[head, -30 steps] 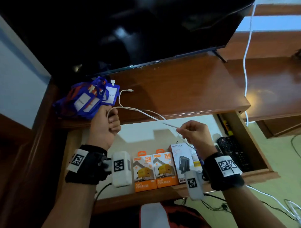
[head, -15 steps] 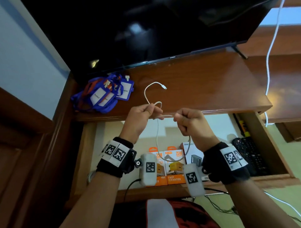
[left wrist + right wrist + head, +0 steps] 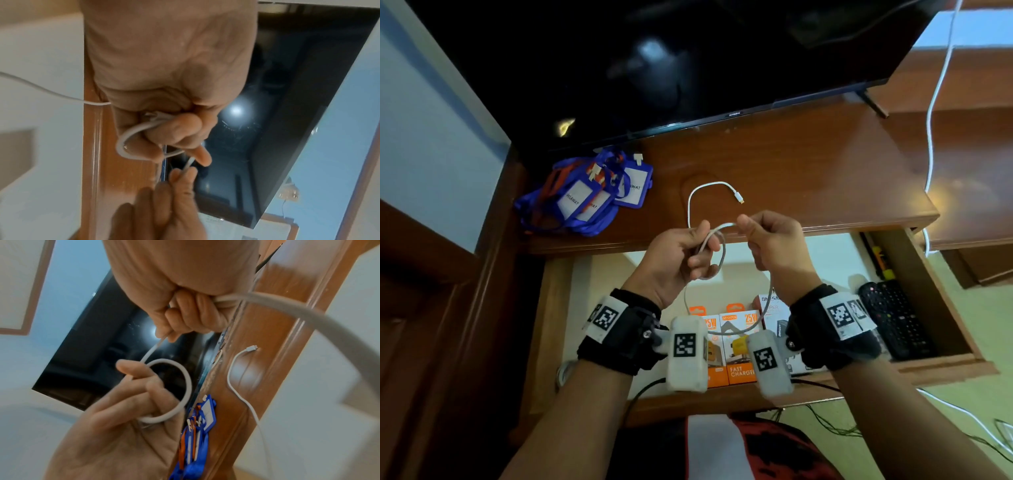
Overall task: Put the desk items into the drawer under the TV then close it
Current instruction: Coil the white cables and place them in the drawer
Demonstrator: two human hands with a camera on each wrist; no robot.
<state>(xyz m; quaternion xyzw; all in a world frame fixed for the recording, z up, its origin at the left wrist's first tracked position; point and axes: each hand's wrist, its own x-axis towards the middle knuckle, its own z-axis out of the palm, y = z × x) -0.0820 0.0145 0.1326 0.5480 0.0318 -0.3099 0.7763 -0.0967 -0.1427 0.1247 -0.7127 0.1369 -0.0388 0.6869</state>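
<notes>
A white charging cable (image 3: 689,205) runs from the desk top into both hands, above the open drawer (image 3: 947,365). My left hand (image 3: 700,247) grips a small coil of it (image 3: 131,134), fingers curled round the loop. My right hand (image 3: 748,229) pinches the cable (image 3: 186,379) just beside the left hand, and a long slack loop hangs down between the wrists. The cable's free plug (image 3: 252,348) lies on the desk. A heap of blue badge holders with lanyards (image 3: 592,198) sits on the desk at the left, untouched.
The TV (image 3: 654,68) stands at the back of the desk. Inside the drawer are orange charger boxes (image 3: 739,344), a white box (image 3: 774,308) and a black remote (image 3: 893,318) at the right. Another white cord (image 3: 931,144) hangs at the right.
My left hand left the badge holders and came right to meet the right hand. The cable went from stretched out to wound in a loop in the left hand; its free end slid along the desk.
</notes>
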